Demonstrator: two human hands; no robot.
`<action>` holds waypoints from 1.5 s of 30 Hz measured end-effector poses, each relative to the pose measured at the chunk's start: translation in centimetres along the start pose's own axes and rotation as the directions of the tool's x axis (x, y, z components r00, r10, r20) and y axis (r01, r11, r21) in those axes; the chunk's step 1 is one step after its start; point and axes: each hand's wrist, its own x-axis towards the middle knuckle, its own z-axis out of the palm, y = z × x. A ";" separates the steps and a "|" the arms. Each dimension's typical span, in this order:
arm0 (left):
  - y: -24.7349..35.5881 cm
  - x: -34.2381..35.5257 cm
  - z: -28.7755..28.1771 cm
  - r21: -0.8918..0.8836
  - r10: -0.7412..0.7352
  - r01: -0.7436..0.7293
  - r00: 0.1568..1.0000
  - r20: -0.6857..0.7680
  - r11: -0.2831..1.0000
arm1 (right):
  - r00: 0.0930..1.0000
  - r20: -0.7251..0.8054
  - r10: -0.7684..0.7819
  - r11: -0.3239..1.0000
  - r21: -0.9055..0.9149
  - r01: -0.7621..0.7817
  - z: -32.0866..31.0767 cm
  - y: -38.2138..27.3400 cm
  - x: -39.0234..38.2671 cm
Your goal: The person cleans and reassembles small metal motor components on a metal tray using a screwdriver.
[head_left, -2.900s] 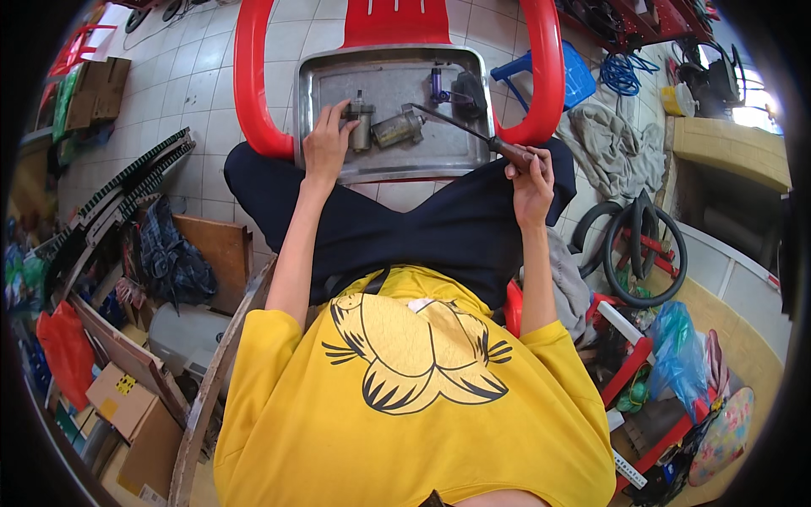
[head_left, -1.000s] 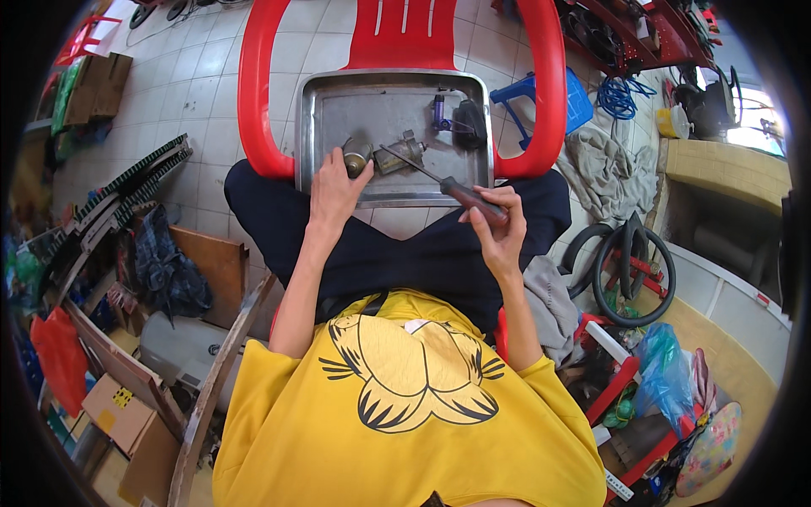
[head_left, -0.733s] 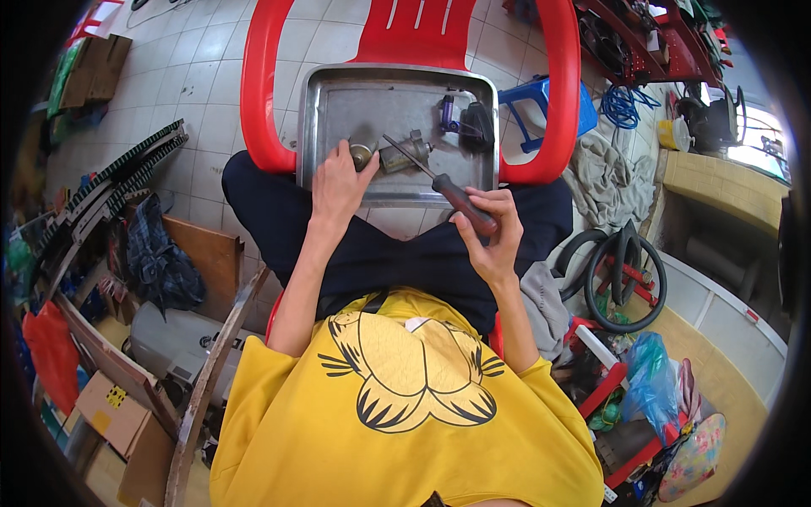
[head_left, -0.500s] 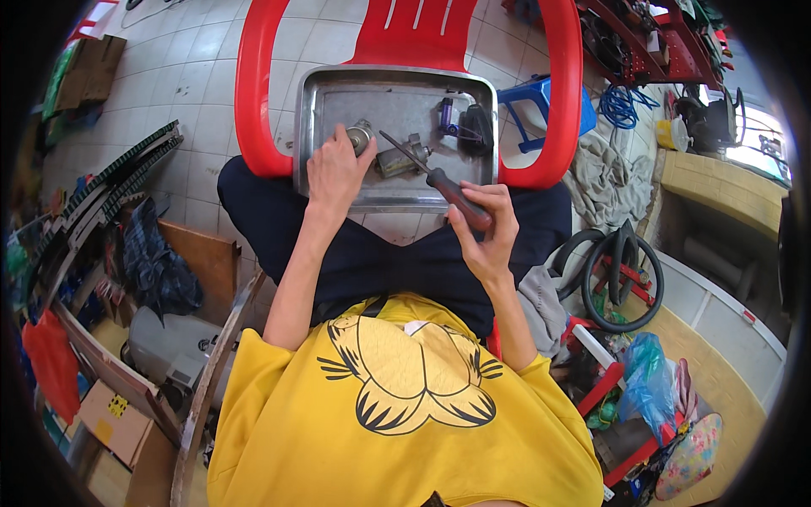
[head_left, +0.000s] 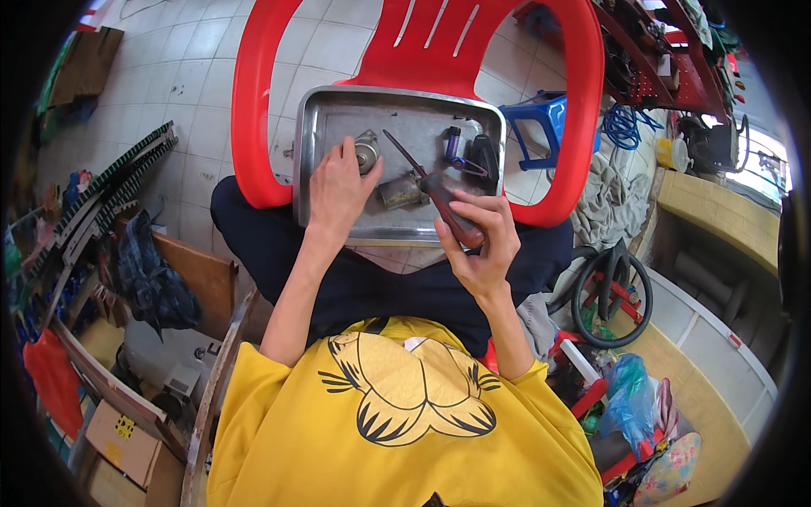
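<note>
A shallow metal tray point(head_left: 338, 110) rests in front of me on the seat of a red plastic chair. At its left side my left hand point(head_left: 338, 188) has its thumb and fingers around a round, silvery metal part point(head_left: 367, 154). My right hand point(head_left: 483, 243) is closed on the dark red and black handle of a screwdriver point(head_left: 448, 207), whose shaft slants up to the left above the tray. Beneath the screwdriver lies a worn, cylindrical metal body point(head_left: 402, 192), partly covered by the handle. A purple tool or holder point(head_left: 454, 144) and a black object point(head_left: 483, 156) sit at the tray's right.
The red chair point(head_left: 583, 110) curves its armrests around the tray. Beyond it stands a blue stool point(head_left: 541, 127). Black rubber tubes point(head_left: 612, 296) and grey cloth point(head_left: 604, 203) lie to the right. Wooden boards point(head_left: 198, 275) and a cardboard box point(head_left: 122, 439) are at the left.
The whole view has shifted, so the tray and chair sit lower in the picture. The screwdriver now stands a little steeper, its tip farther toward the tray's far side. Both hands keep their holds.
</note>
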 end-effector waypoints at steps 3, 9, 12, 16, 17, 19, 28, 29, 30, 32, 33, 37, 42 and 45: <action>0.1 0.2 0.3 0.003 0.001 -0.001 1.000 0.001 1.000 | 1.000 0.012 -0.018 1.000 0.002 0.018 0.3 -0.2 0.7; 0.3 0.8 0.1 -0.008 -0.007 0.007 1.000 0.012 1.000 | 0.999 0.045 0.000 1.000 -0.008 0.000 0.9 0.1 1.2; 0.3 0.9 0.3 -0.016 -0.004 0.004 1.000 0.005 1.000 | 0.999 0.051 0.016 1.000 -0.003 -0.016 1.3 0.4 1.2; 0.4 1.2 0.4 0.031 -0.013 0.011 0.999 0.041 0.999 | 0.998 0.060 0.001 1.000 -0.018 0.000 1.5 0.3 1.6; 0.4 1.3 0.2 0.035 -0.018 0.016 0.999 0.048 0.999 | 0.998 0.063 0.006 1.000 -0.012 -0.005 1.7 0.3 1.6; 0.5 1.5 0.1 0.041 -0.024 0.021 0.998 0.054 0.999 | 0.998 0.068 0.005 1.000 -0.006 -0.005 1.7 0.3 1.8; 0.1 1.3 0.4 0.013 -0.003 0.003 1.000 0.026 1.000 | 0.989 0.134 -0.054 0.998 -0.002 0.055 1.7 -0.3 2.6; 0.2 1.1 0.4 0.012 -0.006 0.006 0.999 0.032 1.000 | 0.988 0.142 -0.060 0.998 -0.010 0.062 1.6 -0.3 2.6; 0.2 1.0 0.4 0.014 -0.010 0.009 0.999 0.036 1.000 | 0.987 0.148 -0.067 0.997 -0.016 0.070 1.6 -0.3 2.6; 0.2 1.0 0.4 0.011 -0.009 0.009 0.999 0.039 1.000 | 0.981 0.175 -0.087 0.995 -0.033 0.094 1.5 -0.5 2.9; 0.2 0.9 0.3 0.006 -0.005 0.005 0.999 0.041 1.000 | 0.977 0.189 -0.095 0.994 -0.042 0.105 1.5 -0.6 3.0; 0.3 0.4 0.2 -0.005 0.001 -0.001 0.999 0.046 1.000 | 0.963 0.244 -0.114 0.993 0.006 0.116 1.4 -0.9 3.2; 0.1 -0.1 0.4 -0.013 0.011 -0.011 0.999 0.040 1.000 | 0.927 0.345 -0.147 0.989 0.051 0.138 1.2 -1.4 3.7; 0.0 -0.2 0.4 -0.015 0.020 -0.020 0.999 0.043 1.000 | 0.881 0.432 -0.193 0.978 0.016 0.206 0.9 -1.6 4.0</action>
